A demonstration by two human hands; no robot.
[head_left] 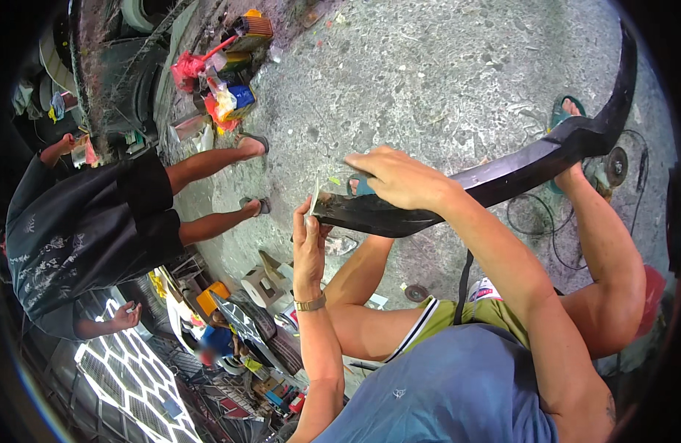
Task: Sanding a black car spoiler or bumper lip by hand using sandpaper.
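Because the black strip (503, 181) lies across the seated person's lap, clear of the floor (444, 88) and fixed to nothing, I'd judge the handwork on it to be under way, not finished. The left hand (309, 240) grasps the strip's near end, fingers closed about it, with a thin pale piece (315, 196) standing at the fingertips; from here I can't tell what that piece is. The right hand (408, 177) is over the strip just beyond that end, fingers uncurled and clenching nothing I can see, though whether its palm presses down is hidden from me. What's done, as far as I can make out, is little to swear by: the strip is whole along its visible length, dull and scuffed by the left hand, paler and shinier past the right wrist, and that sheen may only be light. How much is left I couldn't say; the far, curved end has no hand on it. Beside that end a grinder (615, 167) sits on the floor, out of either hand, and a small disc (416, 293) lies on the person's side of the strip.
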